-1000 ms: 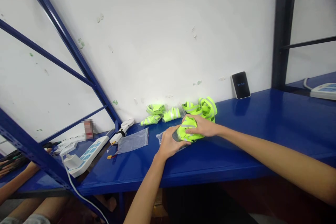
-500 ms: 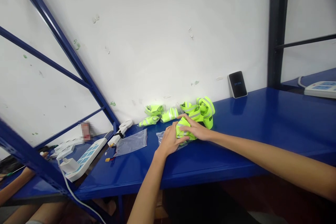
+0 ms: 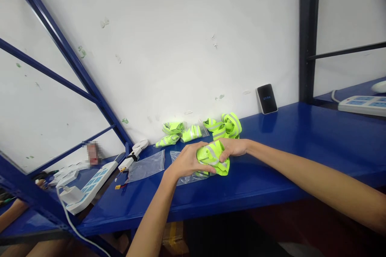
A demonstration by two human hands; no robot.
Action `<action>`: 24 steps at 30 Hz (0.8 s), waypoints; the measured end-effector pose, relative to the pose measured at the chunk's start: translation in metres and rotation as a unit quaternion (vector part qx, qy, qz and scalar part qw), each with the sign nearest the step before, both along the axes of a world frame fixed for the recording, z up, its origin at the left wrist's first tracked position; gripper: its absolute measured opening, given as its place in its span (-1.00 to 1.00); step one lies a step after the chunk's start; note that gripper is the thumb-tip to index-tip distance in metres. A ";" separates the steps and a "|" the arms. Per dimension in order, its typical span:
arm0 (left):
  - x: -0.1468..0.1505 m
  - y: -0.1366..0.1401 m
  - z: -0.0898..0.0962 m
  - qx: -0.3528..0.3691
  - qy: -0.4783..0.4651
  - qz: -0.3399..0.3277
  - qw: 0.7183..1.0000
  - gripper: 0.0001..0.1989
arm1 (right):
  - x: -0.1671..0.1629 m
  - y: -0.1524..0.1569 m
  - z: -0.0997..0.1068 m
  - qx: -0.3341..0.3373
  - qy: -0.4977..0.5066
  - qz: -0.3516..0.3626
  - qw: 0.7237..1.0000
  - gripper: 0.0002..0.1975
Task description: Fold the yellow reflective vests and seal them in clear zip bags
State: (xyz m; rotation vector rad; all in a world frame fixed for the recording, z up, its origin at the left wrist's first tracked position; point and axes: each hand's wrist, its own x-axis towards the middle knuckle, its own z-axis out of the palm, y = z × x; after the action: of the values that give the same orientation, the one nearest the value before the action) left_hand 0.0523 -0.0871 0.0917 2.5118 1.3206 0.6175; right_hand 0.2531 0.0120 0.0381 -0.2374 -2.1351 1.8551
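A folded neon-yellow reflective strap (image 3: 212,154) with grey bands is held just above the blue table, near its front. My left hand (image 3: 188,160) grips its left side, thumb along the bottom edge. From the right, my right hand (image 3: 237,147) grips it with the thumb on the near face and the other fingers hidden behind. Under my hands lies a clear plastic bag (image 3: 187,180), partly covered. Behind them rests a loose heap of similar straps (image 3: 230,125). To its left, a bagged strap (image 3: 192,133) and more folded yellow straps (image 3: 172,128) lie against the wall.
Another clear bag (image 3: 147,166) lies flat at left, beside a white handheld fan (image 3: 132,156) and a small yellow connector (image 3: 118,187). A dark-screened device (image 3: 267,98) leans on the wall. Beyond the blue frame (image 3: 39,196) are a power strip (image 3: 95,186) and another person's arm (image 3: 13,213).
The folded strap has come up and tilted, so more of its banded face shows. My right hand has shifted from over its top to its right side. The view has shifted slightly.
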 end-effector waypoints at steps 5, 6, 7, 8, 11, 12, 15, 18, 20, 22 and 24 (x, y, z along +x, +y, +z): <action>0.007 0.012 -0.016 0.020 0.021 0.020 0.999 -0.24 | -0.011 0.012 -0.010 0.179 0.036 -0.120 0.976 -0.51; 0.009 0.016 -0.020 0.033 0.011 0.026 0.999 -0.28 | -0.013 0.014 -0.012 0.202 0.049 -0.155 0.966 -0.53; 0.012 0.020 -0.024 0.045 0.000 0.032 0.998 -0.32 | -0.014 0.015 -0.013 0.216 0.063 -0.182 0.957 -0.54; 0.014 0.024 -0.026 0.058 -0.010 0.037 0.998 -0.37 | -0.015 0.015 -0.013 0.222 0.075 -0.200 0.951 -0.55; 0.020 0.030 -0.029 0.078 -0.027 0.032 0.996 -0.46 | -0.013 0.013 -0.011 0.219 0.080 -0.212 0.949 -0.54; 0.021 0.030 -0.028 0.081 -0.028 0.025 0.996 -0.49 | -0.011 0.012 -0.009 0.212 0.072 -0.212 0.951 -0.52; 0.014 0.029 -0.024 0.084 -0.010 0.011 0.996 -0.56 | -0.004 0.007 -0.001 0.150 0.023 -0.177 0.973 -0.48; 0.002 0.026 -0.021 0.080 -0.001 0.013 0.997 -0.58 | 0.000 0.005 0.004 0.037 -0.023 -0.063 0.997 -0.52; -0.003 0.023 -0.021 0.081 -0.014 0.007 0.997 -0.58 | -0.002 0.004 0.004 0.007 -0.025 -0.038 0.999 -0.53; -0.002 0.020 -0.022 0.087 -0.031 -0.002 0.996 -0.58 | -0.007 0.003 0.002 0.020 -0.014 -0.072 0.997 -0.50; 0.004 0.018 -0.024 0.099 -0.038 -0.003 0.994 -0.57 | -0.012 0.004 -0.002 0.037 -0.001 -0.106 0.994 -0.46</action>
State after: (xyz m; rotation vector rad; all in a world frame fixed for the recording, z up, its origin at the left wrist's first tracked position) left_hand 0.0566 -0.0694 0.0681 2.6152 1.2811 0.8729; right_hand 0.2409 0.0155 0.0366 -0.4319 -2.0850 1.6535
